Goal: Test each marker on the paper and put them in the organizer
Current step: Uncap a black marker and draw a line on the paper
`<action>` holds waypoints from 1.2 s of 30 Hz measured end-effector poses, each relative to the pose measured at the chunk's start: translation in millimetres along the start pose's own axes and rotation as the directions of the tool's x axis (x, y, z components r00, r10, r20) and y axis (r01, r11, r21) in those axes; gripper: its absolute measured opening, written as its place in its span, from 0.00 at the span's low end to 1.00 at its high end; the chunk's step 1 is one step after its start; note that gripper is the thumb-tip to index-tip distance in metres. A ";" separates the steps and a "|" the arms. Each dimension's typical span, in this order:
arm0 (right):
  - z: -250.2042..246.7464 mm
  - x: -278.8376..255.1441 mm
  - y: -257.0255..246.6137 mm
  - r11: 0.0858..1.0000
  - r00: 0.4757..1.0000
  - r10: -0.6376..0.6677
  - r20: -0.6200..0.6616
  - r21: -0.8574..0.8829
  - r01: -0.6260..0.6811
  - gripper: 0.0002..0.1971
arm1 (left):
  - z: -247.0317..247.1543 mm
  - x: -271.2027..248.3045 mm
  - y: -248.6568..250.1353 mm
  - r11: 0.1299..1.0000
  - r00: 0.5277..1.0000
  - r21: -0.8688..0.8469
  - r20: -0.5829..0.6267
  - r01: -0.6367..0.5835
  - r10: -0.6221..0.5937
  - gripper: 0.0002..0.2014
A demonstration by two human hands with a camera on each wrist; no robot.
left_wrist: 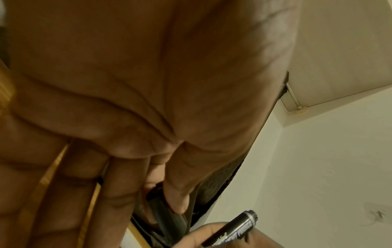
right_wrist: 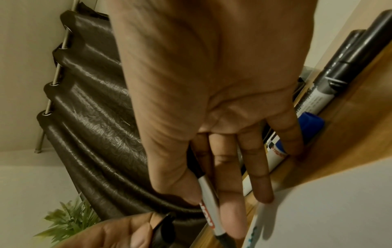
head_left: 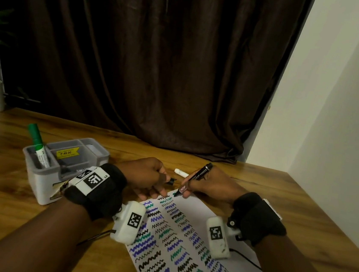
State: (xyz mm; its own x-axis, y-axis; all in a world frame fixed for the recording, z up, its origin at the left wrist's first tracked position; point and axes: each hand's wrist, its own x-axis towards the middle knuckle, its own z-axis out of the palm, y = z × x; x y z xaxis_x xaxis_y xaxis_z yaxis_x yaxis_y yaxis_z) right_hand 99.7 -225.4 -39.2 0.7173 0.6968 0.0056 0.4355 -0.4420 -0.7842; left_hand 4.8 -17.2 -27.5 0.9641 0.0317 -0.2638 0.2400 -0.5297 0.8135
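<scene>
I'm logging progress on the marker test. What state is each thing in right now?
Black marker: uncapped, held by the right hand, tip at the paper's far edge.
Cap: off, pinched by the left hand.
Paper: flat on the table, mostly covered in squiggles.
Green marker: capped, standing tilted in the organizer.
White marker: lying on the table.
</scene>
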 end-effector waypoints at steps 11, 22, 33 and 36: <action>0.5 0.0 0.8 1.000 1.000 0.012 0.007 0.010 -0.012 0.07 | 0.2 -0.7 0.5 1.000 1.000 -0.010 -0.009 0.010 -0.010 0.08; -1.7 3.8 3.7 0.999 1.000 0.027 0.002 -0.041 -0.027 0.05 | -1.2 -0.1 -0.3 1.000 1.000 -0.019 0.002 0.003 -0.003 0.08; -3.2 3.3 4.6 0.998 0.997 0.063 -0.038 -0.023 -0.064 0.07 | -0.2 2.0 -1.1 1.000 1.000 -0.019 -0.006 0.013 -0.013 0.08; -4.6 3.0 3.7 0.997 0.997 0.066 -0.038 -0.043 -0.068 0.07 | 0.0 1.4 -0.8 1.000 1.000 -0.014 -0.009 0.007 -0.007 0.08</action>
State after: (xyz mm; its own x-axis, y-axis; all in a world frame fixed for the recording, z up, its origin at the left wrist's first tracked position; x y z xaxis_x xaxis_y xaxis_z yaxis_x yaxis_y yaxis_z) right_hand 106.0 -227.6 -39.2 0.7648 0.6439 -0.0225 0.4087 -0.5119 -0.7556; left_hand 6.0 -16.8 -28.4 0.9633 0.0436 -0.2648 0.2485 -0.5175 0.8188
